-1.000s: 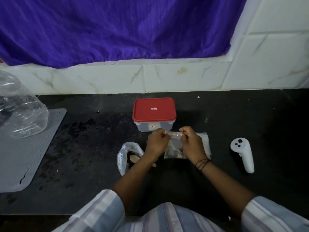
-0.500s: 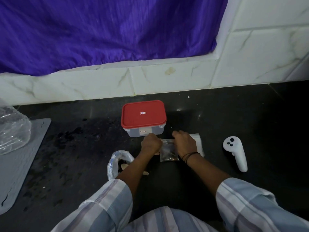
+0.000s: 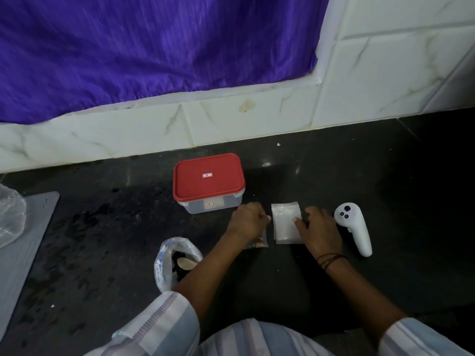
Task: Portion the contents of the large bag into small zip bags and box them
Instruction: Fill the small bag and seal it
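Note:
On the black counter stands a clear box with a red lid [image 3: 208, 179], closed. My left hand [image 3: 248, 222] holds a small filled zip bag [image 3: 258, 243] by its top, just in front of the box; dark contents show at the bag's bottom. My right hand [image 3: 317, 228] rests with its fingers spread on a stack of empty small zip bags [image 3: 285, 222] lying flat to the right. The large bag [image 3: 169, 260] sits open at the lower left of my left arm, with dark contents and a pale spoon [image 3: 186, 263] inside.
A white handheld controller [image 3: 353, 227] lies right of my right hand. A grey mat [image 3: 23, 253] and a crumpled clear plastic bag [image 3: 9, 217] are at the far left. A white tiled wall and purple cloth [image 3: 154, 47] stand behind the counter.
My right hand let go of the filled zip bag and moved right onto the stack of empty bags. My left hand keeps the filled bag. The camera view shifted to the right.

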